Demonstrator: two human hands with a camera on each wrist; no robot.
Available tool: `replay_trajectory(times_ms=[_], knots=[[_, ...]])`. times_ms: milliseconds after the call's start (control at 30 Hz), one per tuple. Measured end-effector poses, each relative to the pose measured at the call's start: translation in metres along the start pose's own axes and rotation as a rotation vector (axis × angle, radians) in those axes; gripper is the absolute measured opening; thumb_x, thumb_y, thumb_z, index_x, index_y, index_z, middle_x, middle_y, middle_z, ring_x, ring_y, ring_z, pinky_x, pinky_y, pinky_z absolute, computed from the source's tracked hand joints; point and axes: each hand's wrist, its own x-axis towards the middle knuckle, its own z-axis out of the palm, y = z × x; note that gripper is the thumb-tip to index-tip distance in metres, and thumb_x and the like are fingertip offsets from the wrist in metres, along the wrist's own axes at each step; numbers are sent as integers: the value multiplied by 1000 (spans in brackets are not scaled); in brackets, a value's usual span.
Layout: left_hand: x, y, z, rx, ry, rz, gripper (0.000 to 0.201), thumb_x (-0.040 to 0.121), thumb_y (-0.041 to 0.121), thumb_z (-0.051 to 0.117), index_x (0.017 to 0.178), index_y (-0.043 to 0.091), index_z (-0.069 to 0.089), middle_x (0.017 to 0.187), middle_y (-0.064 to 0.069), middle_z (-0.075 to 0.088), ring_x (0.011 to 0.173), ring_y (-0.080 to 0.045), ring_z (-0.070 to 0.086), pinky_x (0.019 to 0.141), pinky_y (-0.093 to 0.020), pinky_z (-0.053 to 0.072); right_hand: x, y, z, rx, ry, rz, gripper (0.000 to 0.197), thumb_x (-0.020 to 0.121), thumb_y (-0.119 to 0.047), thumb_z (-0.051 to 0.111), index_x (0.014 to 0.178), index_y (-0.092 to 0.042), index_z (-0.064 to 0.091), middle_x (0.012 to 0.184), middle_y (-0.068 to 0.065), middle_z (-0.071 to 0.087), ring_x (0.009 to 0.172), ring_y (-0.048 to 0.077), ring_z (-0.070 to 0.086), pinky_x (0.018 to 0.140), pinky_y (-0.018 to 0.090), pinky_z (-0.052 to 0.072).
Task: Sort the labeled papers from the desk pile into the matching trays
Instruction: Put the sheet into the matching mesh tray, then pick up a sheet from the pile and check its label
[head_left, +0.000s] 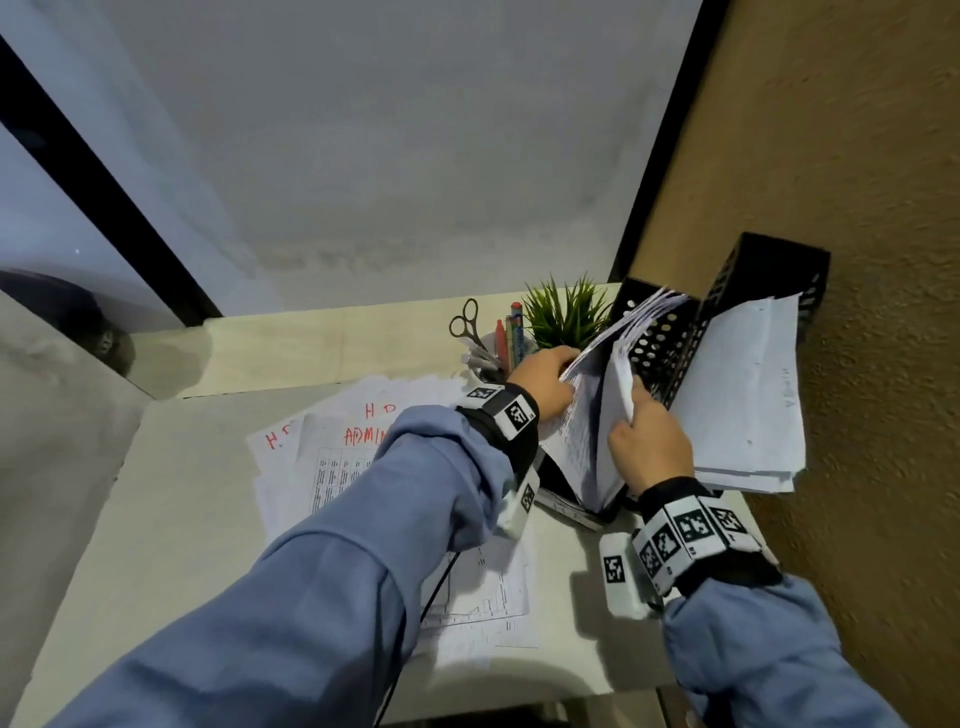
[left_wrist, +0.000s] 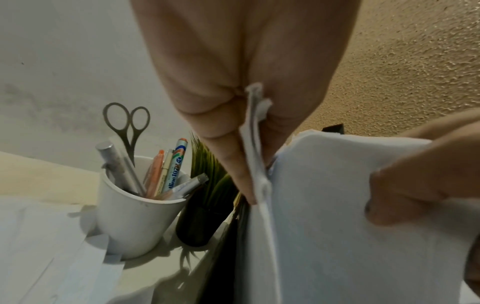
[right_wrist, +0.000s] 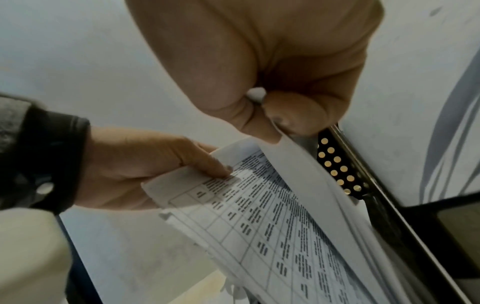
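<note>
My left hand (head_left: 563, 366) grips a bundle of printed table sheets (head_left: 576, 431) standing in the near black perforated tray (head_left: 657, 338) and holds them apart to the left. In the left wrist view its fingers (left_wrist: 226, 156) pinch the sheet edges (left_wrist: 255, 164). My right hand (head_left: 631, 413) pinches a white sheet (head_left: 618, 384) in the same tray; the right wrist view shows thumb and finger (right_wrist: 298, 111) closed on its corner (right_wrist: 255, 94). A second black tray (head_left: 769, 275) against the brown wall holds a stack of papers (head_left: 743, 395). The desk pile (head_left: 343, 467), marked in red letters, lies under my left forearm.
A white cup (left_wrist: 135, 216) with pens and scissors (left_wrist: 127, 123) stands just left of the trays, beside a small potted plant (head_left: 566, 312). The brown textured wall (head_left: 857, 208) bounds the right side. A white wall (head_left: 389, 156) rises behind the desk (head_left: 171, 493).
</note>
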Motion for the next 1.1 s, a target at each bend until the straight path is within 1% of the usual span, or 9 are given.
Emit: replay_trajectory(times_ms=[167, 300, 433, 533, 667, 867, 933, 1000, 1100], knots=[[-23, -12, 5, -140, 8, -22, 54, 92, 37, 57, 137, 10, 45, 113, -8, 63, 104, -22, 60, 86, -27, 44, -9, -5, 18, -28, -89, 3, 68, 87, -18, 52, 147, -17, 21, 114, 21, 62, 101, 38, 59, 81, 40, 49], [-52, -58, -1, -475, 179, -140, 32, 92, 34, 57, 116, 12, 59, 103, -7, 65, 87, -22, 67, 81, -38, 55, -21, -15, 17, 94, 45, -120, 65, 85, -31, 56, 143, -25, 29, 113, 12, 64, 102, 34, 59, 84, 39, 50], [-86, -154, -11, -283, 402, -491, 23, 88, 14, 59, 111, 8, 61, 116, -14, 63, 102, -29, 62, 93, -37, 49, -51, -33, 20, 302, 164, -443, 22, 89, -26, 61, 110, -19, 58, 61, -13, 39, 60, 16, 44, 55, 28, 36], [-121, -213, -14, -6, 383, -835, 42, 85, 19, 61, 123, 4, 51, 129, -17, 50, 115, -35, 52, 97, -38, 43, -70, -34, 51, 269, -36, -527, 6, 89, -19, 60, 83, -21, 59, 56, -11, 42, 53, 7, 40, 52, 24, 33], [-154, -245, -3, 112, 307, -976, 66, 77, 36, 71, 124, 2, 41, 128, -18, 42, 118, -37, 44, 97, -43, 42, -77, -20, 112, 211, -328, -195, 14, 87, -18, 58, 100, -19, 63, 88, 0, 64, 75, 11, 57, 72, 28, 48], [-167, -251, 6, 85, 390, -1022, 81, 70, 41, 77, 131, 7, 36, 131, -15, 43, 121, -34, 44, 97, -45, 40, -88, -24, 141, 341, -502, 178, 42, 87, -2, 56, 124, 13, 45, 129, 31, 48, 118, 42, 47, 98, 43, 39], [-172, -253, 5, 68, 481, -951, 68, 77, 33, 74, 130, 9, 39, 130, -13, 48, 118, -34, 48, 98, -45, 38, -87, -27, 146, 370, -517, 207, 46, 88, 0, 54, 128, 15, 38, 127, 33, 49, 114, 43, 51, 93, 44, 43], [-177, -255, 1, -56, 588, -836, 52, 86, 20, 65, 131, 10, 42, 131, -13, 53, 116, -33, 53, 99, -41, 38, -84, -28, 153, 405, -560, 223, 43, 88, -2, 55, 130, -2, 48, 100, 19, 64, 80, 22, 67, 65, 28, 55], [-184, -254, -4, -181, 723, -695, 38, 90, 11, 57, 128, 13, 53, 126, -11, 59, 111, -30, 57, 92, -35, 44, -79, -26, 160, 439, -569, 269, 57, 87, -4, 60, 139, -7, 39, 78, 5, 56, 60, 9, 53, 52, 15, 41]])
